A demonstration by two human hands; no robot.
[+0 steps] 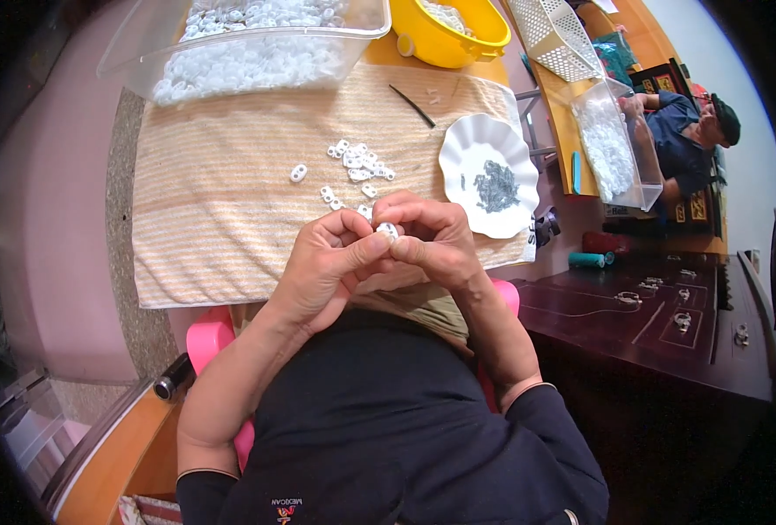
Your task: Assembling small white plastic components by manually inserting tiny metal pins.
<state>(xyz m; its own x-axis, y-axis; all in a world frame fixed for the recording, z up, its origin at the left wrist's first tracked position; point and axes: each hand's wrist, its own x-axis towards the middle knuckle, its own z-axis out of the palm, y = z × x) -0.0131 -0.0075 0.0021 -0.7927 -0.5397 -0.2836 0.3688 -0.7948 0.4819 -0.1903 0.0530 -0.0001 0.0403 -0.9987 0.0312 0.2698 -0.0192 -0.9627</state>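
Observation:
Above the near edge of the striped towel, my left hand (pixel 318 267) and my right hand (pixel 440 245) meet, both closed in a pinch on one small white plastic piece (pixel 387 230). The thumbs press on it from either side, and the fingers cover much of it. Just beyond my fingertips, several loose white two-hole pieces (pixel 359 161) lie in a loose cluster, one of them apart at its left. To the right of my right hand stands a white wavy-rimmed plate (pixel 462 144) bearing a heap of tiny dark grey bits (pixel 497 186).
A clear bin (pixel 265 39) full of white pieces and a yellow tub (pixel 449 48) stand at the far side. A thin black stick (pixel 412 106) lies on the towel (pixel 213 201). At the right, a co-worker (pixel 681 131) sits by another clear bin (pixel 650 192).

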